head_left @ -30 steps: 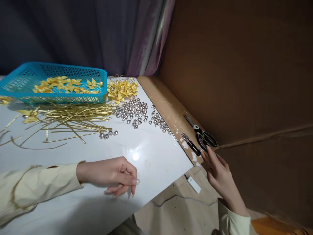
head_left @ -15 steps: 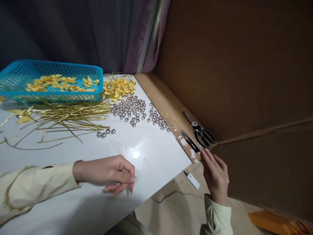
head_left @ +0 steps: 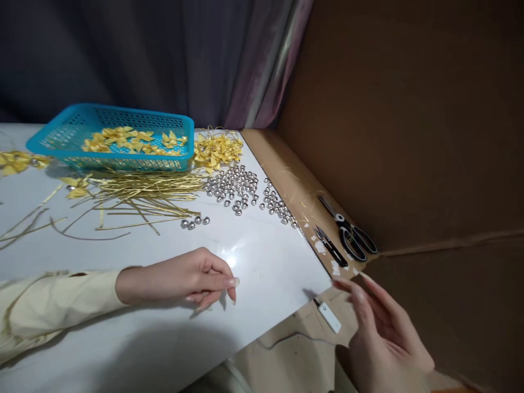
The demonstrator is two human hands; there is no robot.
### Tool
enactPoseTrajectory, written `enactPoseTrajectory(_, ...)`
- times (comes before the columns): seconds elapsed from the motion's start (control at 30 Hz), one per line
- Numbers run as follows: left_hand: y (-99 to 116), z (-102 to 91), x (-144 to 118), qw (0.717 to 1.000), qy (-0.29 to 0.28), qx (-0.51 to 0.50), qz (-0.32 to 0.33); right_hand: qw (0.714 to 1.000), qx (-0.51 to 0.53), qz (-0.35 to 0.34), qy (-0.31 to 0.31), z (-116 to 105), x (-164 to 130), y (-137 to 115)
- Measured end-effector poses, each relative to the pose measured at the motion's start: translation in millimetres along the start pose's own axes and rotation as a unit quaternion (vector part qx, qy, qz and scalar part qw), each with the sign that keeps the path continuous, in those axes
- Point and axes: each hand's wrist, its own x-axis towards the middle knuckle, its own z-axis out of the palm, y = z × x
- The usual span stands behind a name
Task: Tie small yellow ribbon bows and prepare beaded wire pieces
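Observation:
My left hand (head_left: 192, 277) hovers over the front part of the white tabletop (head_left: 155, 322), its thumb pressed to the bent fingers. Whatever may be pinched there is too small to make out. Off the table's right corner is my right hand (head_left: 385, 333), slightly blurred, with thumb and fingers apart and nothing visible between them. Just beyond it lie black-handled scissors (head_left: 347, 232) and small black thread snips (head_left: 331, 246) on a brown strip. A few silver beads (head_left: 191, 224) rest beyond my left hand, near a bundle of gold wires (head_left: 151, 186).
At the back stands a blue basket (head_left: 151, 162) holding yellow ribbon flowers (head_left: 123, 135). More yellow flowers (head_left: 219, 150) are heaped beside it. A large pile of silver beads (head_left: 233, 183) reaches toward the right edge. A white device (head_left: 328, 316) with a cable lies below the table corner.
My right hand has drawn back from beside the snips toward the lower right, and its fingers have spread. My left hand keeps its pinch in nearly the same place. The view has shifted left.

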Motion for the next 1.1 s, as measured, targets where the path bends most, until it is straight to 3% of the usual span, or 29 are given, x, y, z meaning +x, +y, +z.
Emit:
enactPoseTrajectory(0.03,2.5,-0.9,-6.6,1.000,0.020,0.002,0.003,0.998,0.038,0.032,-0.047,12.5,-1.4,-18.4)
enactPoseTrajectory(0.1,5.0,-3.9,-21.7,0.998,0.062,0.003,0.000,0.970,0.088,0.057,-0.219,39.5,-0.1,-49.4)
enactPoseTrajectory(0.2,2.3,-10.3,-48.1,0.993,0.120,-0.014,-0.001,0.873,0.138,0.085,-0.460,79.9,5.8,-82.1)
enactPoseTrajectory(0.3,-3.9,-16.7,-75.4,0.986,0.164,-0.029,0.013,0.777,0.191,0.154,-0.580,114.5,7.2,-106.7)
enactPoseTrajectory(0.4,-9.5,-21.8,-97.7,0.979,0.197,-0.039,0.027,0.739,0.206,0.160,-0.621,141.1,2.6,-127.8)
enactPoseTrajectory(0.53,-15.4,-25.9,-115.1,0.971,0.223,-0.075,0.048,0.734,0.166,0.036,-0.658,161.4,-5.0,-147.1)
enactPoseTrajectory(0.67,-16.8,-26.3,-123.5,0.967,0.226,-0.092,0.077,0.727,0.109,-0.118,-0.667,163.5,-7.4,-156.5)
enactPoseTrajectory(0.83,-11.1,-24.7,-129.1,0.967,0.225,-0.073,0.097,0.679,0.087,-0.234,-0.691,159.1,-3.1,-161.1)
enactPoseTrajectory(0.9,-9.6,-24.4,-130.2,0.967,0.230,-0.058,0.094,0.684,0.088,-0.235,-0.685,158.4,-1.3,-160.3)
enactPoseTrajectory(1.03,-10.6,-23.3,-129.9,0.967,0.239,-0.035,0.083,0.736,0.102,-0.204,-0.637,158.2,-1.8,-155.0)
enactPoseTrajectory(1.1,-11.5,-21.7,-128.9,0.964,0.249,-0.034,0.085,0.747,0.116,-0.211,-0.619,158.4,-4.1,-152.2)
